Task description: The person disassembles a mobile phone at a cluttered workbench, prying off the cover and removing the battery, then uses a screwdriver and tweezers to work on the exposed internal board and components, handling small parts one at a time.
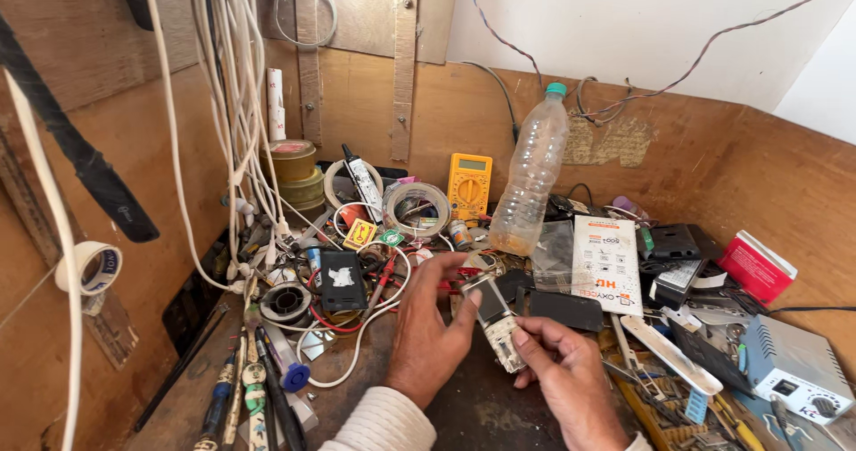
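Both my hands hold a small keypad mobile phone [496,319] with a dark screen and a pale, bare keypad, over the middle of a cluttered workbench. My left hand [426,326] reaches in from the left, thumb and fingers touching the phone's upper end. My right hand [562,371] grips the phone's lower end from below, thumb pressed on the keypad. A black phone back [342,280] with a white patch lies just left of my left hand, among red and white wires.
A clear plastic bottle [530,176] and a yellow multimeter [469,185] stand at the back. Tape rolls [415,208], a solder spool [286,302] and screwdrivers [250,388] lie at left. A white packet [608,264], red box [756,267] and grey power supply [795,367] sit right.
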